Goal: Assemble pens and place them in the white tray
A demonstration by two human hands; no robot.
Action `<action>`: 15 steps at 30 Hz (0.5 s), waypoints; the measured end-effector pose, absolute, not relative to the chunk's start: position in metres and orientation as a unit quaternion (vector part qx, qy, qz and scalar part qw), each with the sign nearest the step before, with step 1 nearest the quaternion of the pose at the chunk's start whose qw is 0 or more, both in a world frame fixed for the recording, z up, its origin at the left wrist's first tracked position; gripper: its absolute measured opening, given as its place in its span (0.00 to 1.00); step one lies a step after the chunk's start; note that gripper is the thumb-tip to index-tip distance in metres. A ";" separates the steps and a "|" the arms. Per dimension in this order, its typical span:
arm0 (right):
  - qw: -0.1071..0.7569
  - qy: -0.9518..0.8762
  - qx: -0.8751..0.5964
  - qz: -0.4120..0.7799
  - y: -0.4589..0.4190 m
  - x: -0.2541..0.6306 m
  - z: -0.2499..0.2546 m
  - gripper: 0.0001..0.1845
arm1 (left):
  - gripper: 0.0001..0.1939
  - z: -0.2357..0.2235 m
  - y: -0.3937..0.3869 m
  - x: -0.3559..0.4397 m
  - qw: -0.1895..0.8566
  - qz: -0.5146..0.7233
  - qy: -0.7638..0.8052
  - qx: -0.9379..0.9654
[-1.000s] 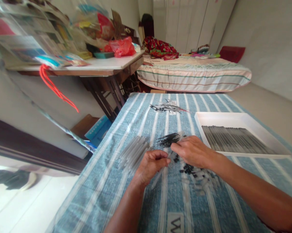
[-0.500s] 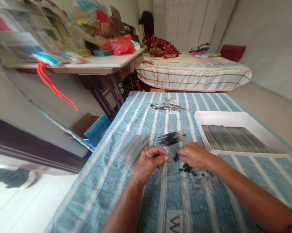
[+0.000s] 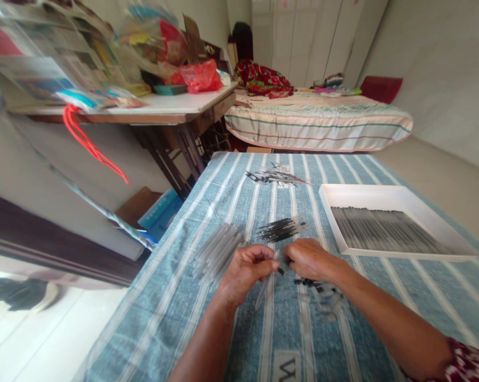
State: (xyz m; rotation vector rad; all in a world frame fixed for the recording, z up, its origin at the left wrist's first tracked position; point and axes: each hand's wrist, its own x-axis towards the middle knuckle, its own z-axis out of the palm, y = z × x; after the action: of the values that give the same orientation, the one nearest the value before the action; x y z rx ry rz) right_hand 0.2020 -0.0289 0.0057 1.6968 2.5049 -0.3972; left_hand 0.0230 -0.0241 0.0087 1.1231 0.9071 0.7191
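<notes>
My left hand (image 3: pixel 245 270) is closed in a pinch around a clear pen barrel (image 3: pixel 261 295), whose lower end slants down toward me. A small black plug (image 3: pixel 280 270) shows at its fingertips. My right hand (image 3: pixel 309 258) is curled shut just beside it, with small black plugs partly hidden under its fingers. Below that hand lies a loose pile of black plugs and translucent pen caps (image 3: pixel 331 300). Left of my left hand is a stack of clear barrels (image 3: pixel 219 249). A bundle of dark pen refills (image 3: pixel 281 229) lies just beyond both hands.
A white box (image 3: pixel 359 193) with a row of pens (image 3: pixel 386 228) stands at the right on the striped tablecloth (image 3: pixel 163 313). More thin refills (image 3: pixel 277 175) lie at the far end. Beyond are a cluttered side table (image 3: pixel 176 106) and a bed (image 3: pixel 319 119).
My right hand has moved left, closer to my left hand, and the black plugs under its fingers are now mostly hidden. A black plug now shows at my left fingertips.
</notes>
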 end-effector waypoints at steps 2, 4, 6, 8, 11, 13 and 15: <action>-0.024 0.811 0.560 -0.167 -0.028 0.207 0.001 0.08 | 0.08 0.008 -0.024 0.023 0.690 0.322 0.409 0.503; -0.130 0.781 0.561 -0.241 -0.029 0.213 -0.004 0.06 | 0.08 0.008 -0.024 0.022 0.685 0.322 0.413 0.506; -0.241 0.725 0.545 -0.344 -0.032 0.218 -0.009 0.03 | 0.08 0.008 -0.024 0.023 0.684 0.319 0.413 0.510; -0.328 0.661 0.513 -0.439 -0.037 0.219 -0.012 0.02 | 0.07 0.008 -0.024 0.023 0.688 0.315 0.406 0.512; -0.413 0.580 0.473 -0.518 -0.045 0.216 -0.015 0.08 | 0.07 0.008 -0.024 0.025 0.696 0.314 0.396 0.510; -0.448 0.546 0.458 -0.540 -0.049 0.211 -0.015 0.10 | 0.06 0.007 -0.024 0.026 0.703 0.316 0.392 0.503; -0.464 0.529 0.446 -0.553 -0.051 0.205 -0.015 0.10 | 0.06 0.005 -0.025 0.026 0.716 0.317 0.381 0.492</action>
State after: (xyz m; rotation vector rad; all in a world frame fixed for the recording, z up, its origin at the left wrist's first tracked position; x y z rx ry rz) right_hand 0.2053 -0.0512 -0.0152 2.0676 2.4512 -2.5653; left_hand 0.0261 -0.0245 0.0046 1.0889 0.8430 0.7016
